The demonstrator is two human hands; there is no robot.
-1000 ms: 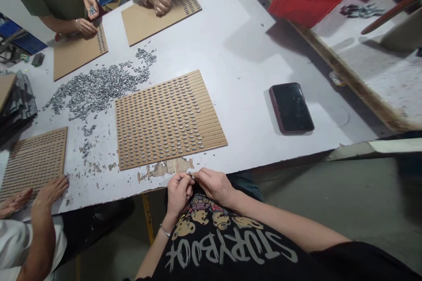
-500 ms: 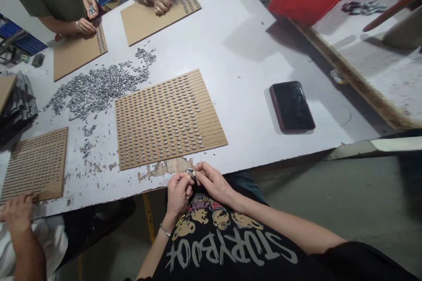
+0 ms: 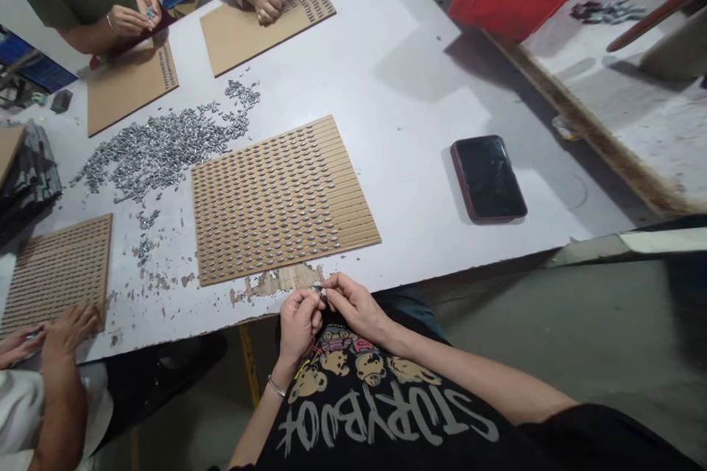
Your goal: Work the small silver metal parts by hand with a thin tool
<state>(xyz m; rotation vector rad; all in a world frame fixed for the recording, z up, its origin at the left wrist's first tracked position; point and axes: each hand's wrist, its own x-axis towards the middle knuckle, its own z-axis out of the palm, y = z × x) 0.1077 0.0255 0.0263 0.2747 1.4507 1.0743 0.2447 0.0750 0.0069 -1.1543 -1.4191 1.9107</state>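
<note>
At the table's front edge my left hand [image 3: 301, 320] and my right hand [image 3: 356, 305] meet, fingertips pinched together around a small dark metal piece [image 3: 319, 290]. Its exact kind is mostly hidden by the fingers. Just beyond them lies a grooved cardboard sheet [image 3: 353, 202], covered with rows of small silver pointed pieces [image 3: 262, 199]; bare grooves show along its right side. A loose heap of the same silver pieces [image 3: 166, 147] spreads behind and left of the sheet.
A phone [image 3: 489, 178] lies on the table [image 3: 409, 162] to the right. Co-workers' hands [image 3: 69, 327] are at other cardboard sheets [image 3: 132, 92] on the left and far side. A red bin [image 3: 519, 0] stands at the back right beside a raised wooden edge [image 3: 579, 121].
My hands stay in nearly the same place, still pinched together. The left co-worker's hand has moved right along its sheet; a far co-worker's hands have come together.
</note>
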